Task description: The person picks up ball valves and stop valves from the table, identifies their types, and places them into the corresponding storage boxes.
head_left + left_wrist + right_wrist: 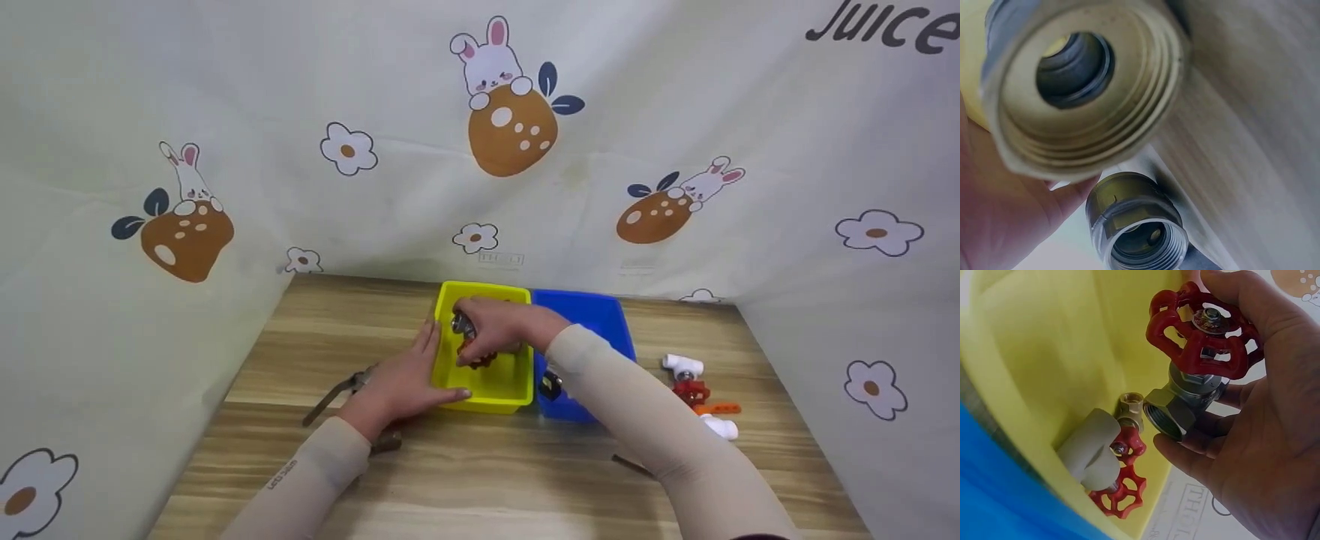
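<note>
My right hand (495,326) reaches into the yellow bin (502,394) and grips a metal valve (1190,396) with a red handwheel (1207,332). The thumb lies at the wheel while fingers curl around the body, its threaded opening facing out. Deeper in the bin, the right wrist view shows a white plastic fitting (1092,450) beside smaller red-wheeled valves (1126,492). With straight fingers, my left hand (397,382) rests against the bin's left wall, thumb over the front rim. Close to that wrist are two threaded metal fittings (1137,205), one very near the camera.
A blue bin (589,307) stands against the yellow bin's right side. Farther right are a white tee fitting (686,366), a red handwheel (691,391), an orange handle (720,409) and another white fitting (721,427). A lever-like grey handle (326,401) sticks out left of my left hand.
</note>
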A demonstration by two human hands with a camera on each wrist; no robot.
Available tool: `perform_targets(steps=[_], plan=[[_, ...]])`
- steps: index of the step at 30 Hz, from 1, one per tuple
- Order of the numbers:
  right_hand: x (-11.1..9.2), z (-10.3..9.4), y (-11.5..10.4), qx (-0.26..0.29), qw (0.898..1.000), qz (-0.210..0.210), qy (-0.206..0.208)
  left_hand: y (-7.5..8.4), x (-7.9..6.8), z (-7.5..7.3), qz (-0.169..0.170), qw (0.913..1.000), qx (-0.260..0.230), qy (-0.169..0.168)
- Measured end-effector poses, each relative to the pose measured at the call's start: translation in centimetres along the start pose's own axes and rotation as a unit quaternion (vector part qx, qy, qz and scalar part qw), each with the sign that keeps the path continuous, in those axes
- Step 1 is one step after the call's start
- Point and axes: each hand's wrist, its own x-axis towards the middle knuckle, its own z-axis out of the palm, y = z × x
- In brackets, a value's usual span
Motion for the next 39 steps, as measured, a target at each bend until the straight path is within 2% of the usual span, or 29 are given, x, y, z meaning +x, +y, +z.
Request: perform_targets(steps=[8, 17, 27, 34, 39], plan=[[1.2, 0.6, -0.3, -0.044, 0.999, 0.026, 0.002, -0.2, 0.1, 0.1, 0.016, 0.9998, -0.005, 0.007], [1.8, 0.7, -0.6, -0.019, 0.998, 0.063, -0.007, -0.3, 0.1, 0.1, 0.024, 0.9996, -0.009, 0.013], [2.8, 1.1, -0.9, -0.049, 0.997, 0.061, -0.005, -0.3, 0.1, 0.2, 0.027, 0.9995, 0.000, 0.015], [3.2, 1.0, -1.4, -0.069, 0.994, 0.087, -0.018, -0.3, 0.2, 0.2, 0.028, 0.9995, -0.003, 0.013], [3.4, 1.3, -1.6, -0.079, 0.994, 0.069, -0.023, -0.2, 0.1, 0.1, 0.027, 0.9996, -0.008, 0.011]])
